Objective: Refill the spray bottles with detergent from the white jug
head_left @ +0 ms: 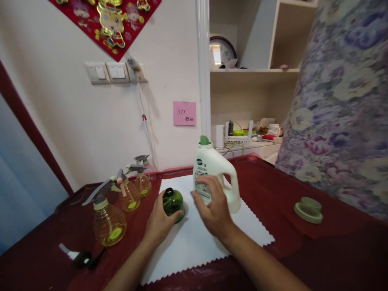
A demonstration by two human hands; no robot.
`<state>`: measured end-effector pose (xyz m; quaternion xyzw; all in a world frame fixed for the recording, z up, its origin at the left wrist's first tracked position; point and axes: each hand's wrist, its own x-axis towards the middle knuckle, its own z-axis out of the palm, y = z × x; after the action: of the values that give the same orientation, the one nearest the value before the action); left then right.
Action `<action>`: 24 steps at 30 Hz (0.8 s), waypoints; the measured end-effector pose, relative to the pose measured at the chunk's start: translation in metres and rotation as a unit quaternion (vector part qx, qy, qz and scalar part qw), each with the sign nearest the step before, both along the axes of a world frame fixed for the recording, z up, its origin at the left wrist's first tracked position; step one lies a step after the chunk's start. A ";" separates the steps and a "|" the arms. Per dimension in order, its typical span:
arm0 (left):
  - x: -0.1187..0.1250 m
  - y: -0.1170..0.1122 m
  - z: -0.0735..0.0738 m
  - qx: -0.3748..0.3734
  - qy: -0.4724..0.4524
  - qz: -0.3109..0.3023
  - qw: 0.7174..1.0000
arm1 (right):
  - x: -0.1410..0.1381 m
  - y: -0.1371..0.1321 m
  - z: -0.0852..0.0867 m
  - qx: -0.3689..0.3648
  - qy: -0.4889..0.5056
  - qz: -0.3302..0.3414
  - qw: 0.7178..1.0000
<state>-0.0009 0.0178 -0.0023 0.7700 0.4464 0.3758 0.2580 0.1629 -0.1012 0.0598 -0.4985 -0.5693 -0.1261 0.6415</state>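
My left hand (160, 221) is wrapped round a small dark green bottle (173, 202) that stands on a white cloth (194, 246). My right hand (214, 206) hovers with fingers spread just in front of a white detergent jug (214, 173), which has a handle and an uncapped green spout. I cannot tell whether the fingers touch the jug. A pale green cap (308, 209) lies on the red tablecloth (273, 194) to the right, away from both hands.
Three amber spray bottles (109, 220) stand at the left of the table. A black and white sprayer head (81, 258) lies near the front left edge. A floral-patterned cloth (339, 105) hangs close on the right. Shelves with a clock (222, 51) stand behind.
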 end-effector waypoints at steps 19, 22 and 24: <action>-0.007 -0.009 0.012 0.013 -0.036 -0.041 0.998 | -0.011 0.005 -0.057 -0.233 0.007 0.135 0.963; -0.003 -0.019 0.013 -0.008 -0.037 -0.068 0.997 | -0.010 0.008 -0.062 -0.254 -0.002 0.150 0.956; 0.000 -0.025 0.012 -0.018 -0.037 -0.090 0.995 | -0.010 0.009 -0.065 -0.262 -0.007 0.153 0.953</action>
<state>-0.0014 -0.0069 0.0096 0.7878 0.3723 0.3714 0.3208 0.1526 -0.0918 -0.0056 -0.5549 -0.6563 0.1242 0.4959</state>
